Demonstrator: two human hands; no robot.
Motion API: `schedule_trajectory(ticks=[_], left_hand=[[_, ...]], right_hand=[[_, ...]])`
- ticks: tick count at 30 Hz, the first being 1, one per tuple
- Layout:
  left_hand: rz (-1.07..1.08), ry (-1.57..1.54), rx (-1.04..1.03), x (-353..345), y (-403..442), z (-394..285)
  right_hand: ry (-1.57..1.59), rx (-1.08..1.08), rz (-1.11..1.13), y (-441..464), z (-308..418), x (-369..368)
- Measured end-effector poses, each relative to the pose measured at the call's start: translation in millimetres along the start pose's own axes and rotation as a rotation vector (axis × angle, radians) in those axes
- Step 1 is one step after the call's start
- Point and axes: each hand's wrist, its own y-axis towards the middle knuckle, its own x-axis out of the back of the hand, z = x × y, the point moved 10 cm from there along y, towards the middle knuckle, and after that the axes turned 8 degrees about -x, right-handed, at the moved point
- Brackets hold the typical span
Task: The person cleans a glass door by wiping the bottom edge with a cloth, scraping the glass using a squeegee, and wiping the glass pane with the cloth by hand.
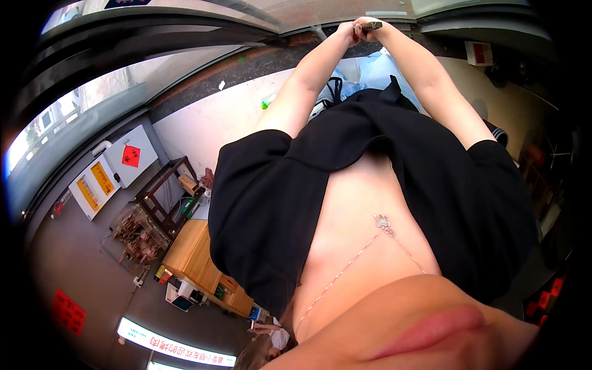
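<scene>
At the top of the view, my left hand [349, 32] and my right hand [367, 35] meet at the ends of my stretched arms. A small dark brown object [372, 26] sticks out at my right hand, whose fingers are closed round it. My left hand is closed and touches my right hand; what lies between its fingers is too small to make out. Blue nail polish shows on a fingertip. Below the hands are a light blue translucent plastic bag [377, 69] and a black strap [335, 88], partly hidden by my black top [265, 203].
The room appears upside down. At the left are a window [68, 102], a white wall box [131, 155] with a red paper, and a wooden cabinet [196, 256]. A lit sign [176, 345] shows at the bottom. A red and white box [478, 53] stands at the upper right.
</scene>
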Motion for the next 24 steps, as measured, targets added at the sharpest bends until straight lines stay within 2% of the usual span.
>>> schedule_trajectory(ticks=[4,7,11,14,16,19,21,24], left_hand=[[-0.244,0.266,-0.214,42.7,-0.4,-28.7],[-0.28,0.273,-0.226,59.0,3.6,-33.8],[-0.223,0.306,-0.272,50.5,18.9,-19.8],[-0.139,0.246,-0.266,15.3,47.8,12.1],[-0.144,0.193,-0.256,-15.0,70.5,36.4],[0.001,0.094,-0.159,-72.4,97.0,81.5],[-0.003,0.188,-0.154,-98.7,109.8,107.7],[0.147,0.317,-0.112,-141.5,124.0,146.1]], right_hand=[[0.254,-0.082,0.279,13.5,-13.1,-26.2],[0.445,-0.1,0.254,25.5,-16.7,-25.6],[0.351,-0.005,0.223,14.9,-15.4,-8.6],[0.457,0.007,0.169,13.0,-1.0,46.4],[0.47,0.084,0.118,-4.5,13.6,86.7],[0.527,0.198,0.017,-42.7,24.2,144.6],[0.51,0.209,-0.009,-62.2,27.9,180.6],[0.523,0.361,-0.123,-83.8,36.3,235.6]])
